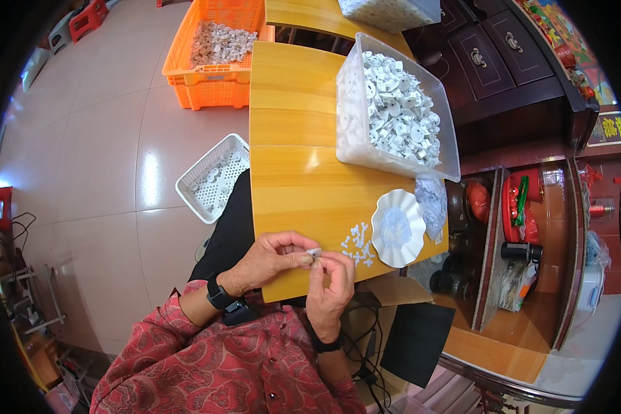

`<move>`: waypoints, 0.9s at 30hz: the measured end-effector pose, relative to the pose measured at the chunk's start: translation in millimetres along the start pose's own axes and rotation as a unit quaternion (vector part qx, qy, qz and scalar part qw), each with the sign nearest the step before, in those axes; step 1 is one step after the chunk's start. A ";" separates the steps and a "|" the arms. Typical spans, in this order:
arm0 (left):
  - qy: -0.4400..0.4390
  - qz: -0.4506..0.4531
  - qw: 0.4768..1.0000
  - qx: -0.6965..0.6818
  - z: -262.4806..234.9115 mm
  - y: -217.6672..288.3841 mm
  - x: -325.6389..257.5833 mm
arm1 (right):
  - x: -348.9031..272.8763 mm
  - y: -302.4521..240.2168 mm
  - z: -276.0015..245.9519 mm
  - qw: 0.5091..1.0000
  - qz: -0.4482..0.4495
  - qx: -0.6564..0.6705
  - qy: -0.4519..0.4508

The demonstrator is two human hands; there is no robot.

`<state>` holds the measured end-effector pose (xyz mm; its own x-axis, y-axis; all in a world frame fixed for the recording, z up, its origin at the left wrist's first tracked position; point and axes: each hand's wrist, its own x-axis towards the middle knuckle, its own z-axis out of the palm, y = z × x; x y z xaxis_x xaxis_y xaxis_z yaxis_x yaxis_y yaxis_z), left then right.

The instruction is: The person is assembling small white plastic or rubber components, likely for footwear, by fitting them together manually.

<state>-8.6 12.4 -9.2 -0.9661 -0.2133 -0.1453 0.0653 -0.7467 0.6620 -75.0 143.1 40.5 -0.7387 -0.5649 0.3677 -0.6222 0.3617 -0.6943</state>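
Observation:
Close above the near edge of the yellow wooden table, my left hand (272, 263) pinches a small white plastic part (313, 252) between thumb and fingers. My right hand (329, 290) meets it there, its thumb and fingertips pressed together against the part. Whatever the right fingertips hold is too small and covered to make out. Just right of my hands, several tiny white plastic pieces (356, 243) lie loose on the table. Beside them stands a white scalloped dish (397, 261) with small pale pieces in it.
A clear plastic tub (350, 110) full of white plastic parts (401, 114) stands farther back on the table (290, 159). A bag of pale pieces (431, 207) lies behind the dish. On the left are a white basket (188, 196) and an orange crate (210, 94), both holding parts. Dark cabinets (510, 69) flank the right.

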 end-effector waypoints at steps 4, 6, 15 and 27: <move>0.006 -0.007 0.999 -0.031 -1.7 2.3 -1.1 | -3.7 8.5 3.9 0.997 0.037 0.067 -0.004; 0.010 -0.006 0.999 -0.047 -1.7 3.1 -2.7 | -4.9 9.1 4.7 0.987 0.079 0.137 -0.010; 0.031 0.006 1.000 -0.003 -0.6 9.5 -4.3 | -1.3 9.4 8.9 0.982 0.096 0.161 -0.037; 0.070 0.053 0.991 -0.102 -15.0 32.0 -12.4 | 18.6 -5.4 14.3 0.960 0.135 0.242 -0.048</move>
<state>9.3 -18.3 2.7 -0.9080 -0.3716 -0.1936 0.2267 -0.8243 0.5187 -81.6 120.1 42.2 -0.8149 -0.5724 0.0912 -0.2007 0.1311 -0.9708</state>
